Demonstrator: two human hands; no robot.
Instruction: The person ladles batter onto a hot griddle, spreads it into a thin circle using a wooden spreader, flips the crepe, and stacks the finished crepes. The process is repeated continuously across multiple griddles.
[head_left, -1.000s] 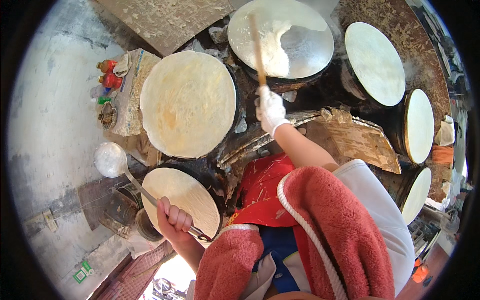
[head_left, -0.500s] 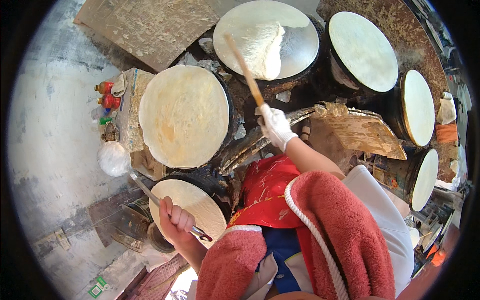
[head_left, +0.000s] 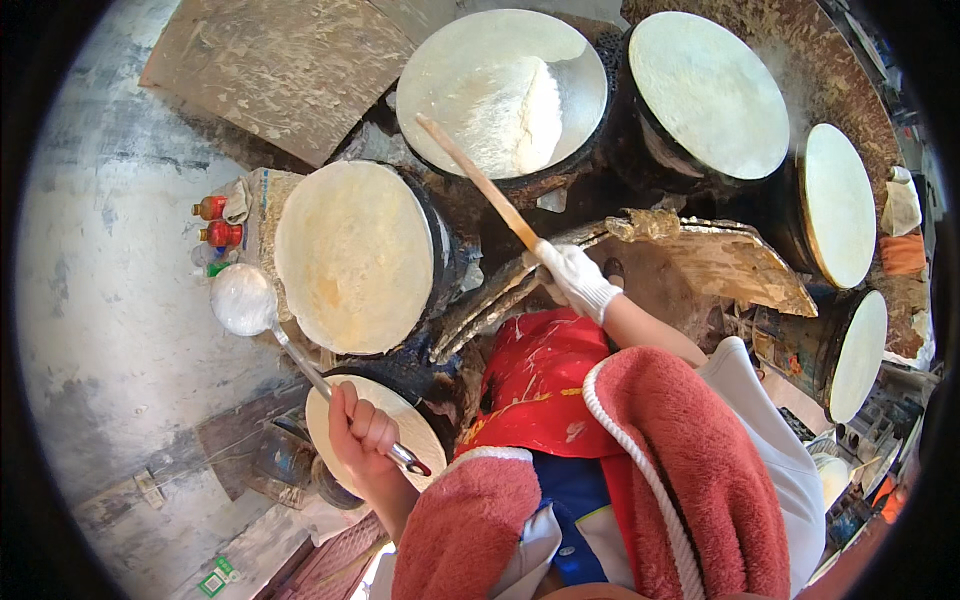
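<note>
My left hand (head_left: 366, 432), bare, is closed round the metal handle of a ladle (head_left: 243, 300), whose round bowl hangs out to the left. In a white knitted glove, my right hand (head_left: 581, 281) grips a long, flat wooden stick (head_left: 482, 186). The stick's far end reaches over the near left rim of a round griddle (head_left: 436, 80) at the back. Pale batter covers most of that griddle, with a thick white ridge of batter (head_left: 540, 115) on its right part and bare dark metal beside it.
Round griddles with pale sheets curve about me: one at left (head_left: 355, 255), one below the ladle (head_left: 395, 405), and several at right (head_left: 838, 205). A crusted curved board (head_left: 740, 265) stands between me and them. Red-capped bottles (head_left: 220, 233) stand at left, near a batter-splashed board (head_left: 280, 75).
The batter on the back griddle is spread wider, its ridge still on the right. My right hand and stick have drawn slightly back toward me. The view has shifted a little.
</note>
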